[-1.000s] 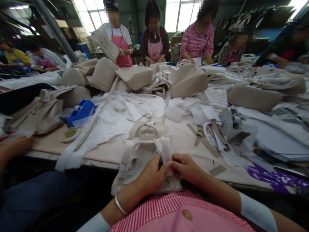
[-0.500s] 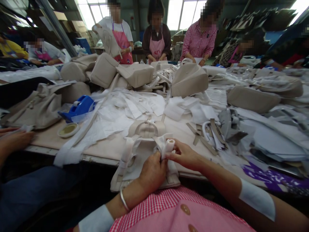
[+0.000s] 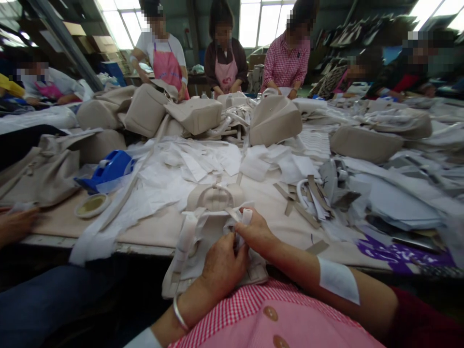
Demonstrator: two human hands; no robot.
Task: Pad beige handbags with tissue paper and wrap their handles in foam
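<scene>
At the table's front edge, partly against my apron, a beige handbag point(image 3: 205, 239) lies with its pale inside showing. White wrapping covers its left strap point(image 3: 187, 234). My left hand point(image 3: 223, 261), a bangle on its wrist, is closed at the bag's right side, its fingertips pinching white material there. My right hand point(image 3: 255, 233) has its fingers around a white-wrapped strap point(image 3: 247, 216) whose round end shows above the thumb. Both hands nearly touch. What lies between the fingertips is partly hidden.
White wrapping sheets point(image 3: 210, 157) spread behind the bag. A blue tape dispenser point(image 3: 110, 169) and a tape roll point(image 3: 91, 206) lie left, near another person's hand point(image 3: 18, 224). Beige strips point(image 3: 297, 208) lie right. More beige bags point(image 3: 275, 121) and several people are across the table.
My right hand has come in closer to my left hand, its fingers now wrapped further around the white-wrapped strap. The view has shifted slightly to the right.
</scene>
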